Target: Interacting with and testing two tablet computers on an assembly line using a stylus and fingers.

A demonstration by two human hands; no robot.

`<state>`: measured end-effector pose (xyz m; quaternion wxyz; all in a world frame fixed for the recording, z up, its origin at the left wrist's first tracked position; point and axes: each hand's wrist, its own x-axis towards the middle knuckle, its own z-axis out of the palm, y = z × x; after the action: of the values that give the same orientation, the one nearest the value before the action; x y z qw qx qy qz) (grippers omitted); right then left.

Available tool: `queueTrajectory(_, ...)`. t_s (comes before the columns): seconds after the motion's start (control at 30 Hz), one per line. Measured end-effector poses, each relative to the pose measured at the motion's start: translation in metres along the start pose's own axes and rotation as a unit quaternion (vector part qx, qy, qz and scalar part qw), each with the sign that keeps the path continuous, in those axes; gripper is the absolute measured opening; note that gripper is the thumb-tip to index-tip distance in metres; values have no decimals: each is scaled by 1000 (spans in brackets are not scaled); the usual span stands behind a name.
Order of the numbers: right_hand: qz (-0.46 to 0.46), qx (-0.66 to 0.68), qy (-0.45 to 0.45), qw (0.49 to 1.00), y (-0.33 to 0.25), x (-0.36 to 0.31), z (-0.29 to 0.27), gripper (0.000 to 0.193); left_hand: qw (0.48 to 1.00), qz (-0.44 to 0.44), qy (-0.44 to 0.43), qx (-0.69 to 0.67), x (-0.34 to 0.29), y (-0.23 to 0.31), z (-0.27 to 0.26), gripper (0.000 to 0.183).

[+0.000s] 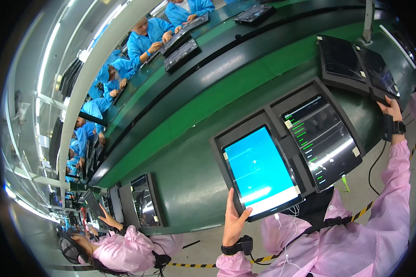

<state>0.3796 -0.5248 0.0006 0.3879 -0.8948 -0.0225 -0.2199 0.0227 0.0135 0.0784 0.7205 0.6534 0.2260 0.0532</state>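
Note:
My left hand grips the near left corner of a black foam tray, its thumb against a tablet with a bright blue screen. The fingers underneath are hidden. Beside it in the same tray lies a second tablet, with a dark screen and lines of green text. A green plug sits at that tablet's near edge, and white cables run from the blue one. Out to the right, my right hand holds the near edge of another black tray, which carries two dark-screened tablets.
The green bench runs along my front, with a dark conveyor strip beyond. Several people in blue handle devices across it. A person in pink works at my left beside another tray with a tablet. A post stands far right.

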Motion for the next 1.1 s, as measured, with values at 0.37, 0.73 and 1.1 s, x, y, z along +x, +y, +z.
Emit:
queueTrajectory(0.37,522,473,79,706,20,-13,-40,32,984,14,176,16,16,-17,4,37)
queueTrajectory(0.73,323,489,-58,808,-42,-55,-47,36,990,-55,89,-99,2,-4,-6,65)
queueTrajectory(1.1,83,192,-480,852,-281,-205,-4,15,1000,2,18,15,-13,-19,-15,85)
